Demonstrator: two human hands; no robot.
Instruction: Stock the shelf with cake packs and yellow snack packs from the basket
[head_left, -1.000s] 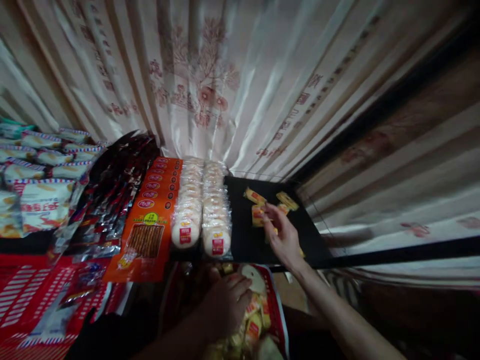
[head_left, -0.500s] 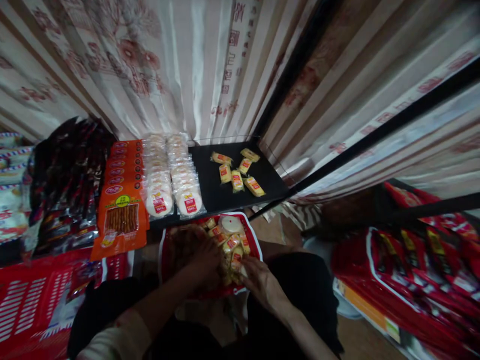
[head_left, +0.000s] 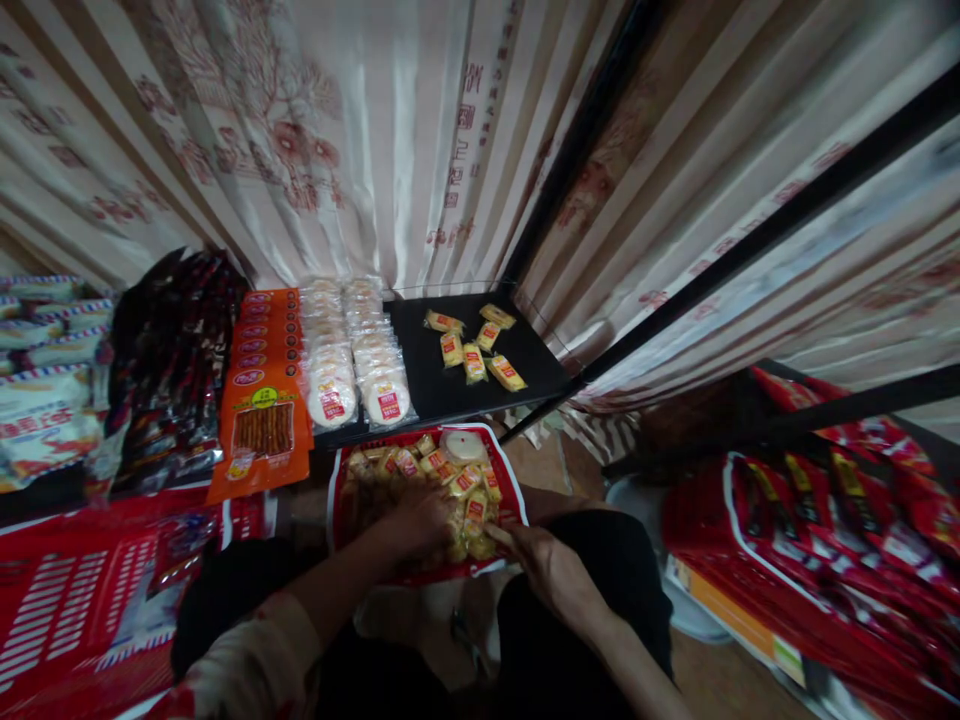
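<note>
On my lap sits a red basket with a white rim, filled with small yellow wrapped snack packs and one round white packed cracker. My left hand reaches into its middle, over the snack packs; its fingers are dark and partly hidden, so what they grip cannot be told. At the right rim is my right hand, its fingers stretched towards the packs and nothing visible in them. Beyond the basket, several yellow snack packs lie loosely on the black shelf.
Left on the shelf stand two rows of round white crackers, orange snack bags, dark packets and white packets. Red baskets flank me, one at left, one at right. A black pole slants across, before a curtain.
My left hand has shifted a little right and up within the basket, uncovering packs at its left. My right hand has drawn slightly back to the right. The view has turned slightly left.
</note>
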